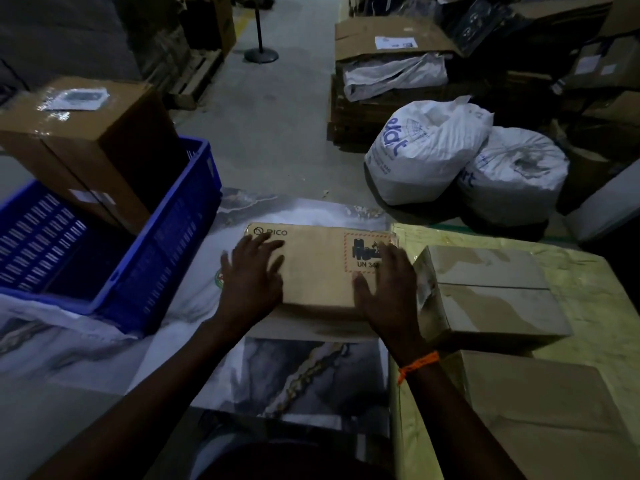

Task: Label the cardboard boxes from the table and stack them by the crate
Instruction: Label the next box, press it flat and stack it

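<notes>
Left hand [254,271] and right hand [384,282] flat, fingers spread, probably pressing box [318,268] top; its long axis runs left-right between them.

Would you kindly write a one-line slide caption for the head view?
Left hand and right hand rest flat on a cardboard box near the blue crate.

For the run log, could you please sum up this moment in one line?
left hand: rests on cardboard box | right hand: rests on same box | blue crate: left of box
</notes>
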Tool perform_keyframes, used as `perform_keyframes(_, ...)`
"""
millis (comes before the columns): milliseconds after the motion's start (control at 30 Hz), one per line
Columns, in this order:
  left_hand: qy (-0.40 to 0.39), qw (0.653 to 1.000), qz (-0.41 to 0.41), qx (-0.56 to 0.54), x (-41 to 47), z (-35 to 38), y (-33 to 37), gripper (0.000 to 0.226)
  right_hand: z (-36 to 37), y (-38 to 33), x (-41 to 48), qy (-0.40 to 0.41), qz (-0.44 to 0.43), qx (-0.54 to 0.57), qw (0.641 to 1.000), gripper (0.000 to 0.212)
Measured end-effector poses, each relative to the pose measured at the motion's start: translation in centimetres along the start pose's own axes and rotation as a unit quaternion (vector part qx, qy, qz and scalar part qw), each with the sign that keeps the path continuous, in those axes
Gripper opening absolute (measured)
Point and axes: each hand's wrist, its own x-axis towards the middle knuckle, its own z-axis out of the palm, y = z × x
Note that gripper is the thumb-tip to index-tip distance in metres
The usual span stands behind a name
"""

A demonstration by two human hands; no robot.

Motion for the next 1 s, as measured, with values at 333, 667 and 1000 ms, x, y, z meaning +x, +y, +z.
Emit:
perform_keyframes(333,-0.170,0.970,0.110,0.137,2.4,2.6,0.6,0.073,3.6,-2.6,2.9,-0.210,-0.135,-0.166,0.954,0.071)
perform_keyframes(667,-0.194,0.965,0.119,0.132,2.3,2.3,0.4,0.088,3.2,-2.6,2.4,-0.230,-0.138,-0.159,0.950,0.088)
perform_keyframes(1000,-0.210,0.959,0.064,0.177,2.7,0.6,-1.5,0.089,1.6,0.9,3.8,-0.220,-0.113,-0.204,0.947,0.093)
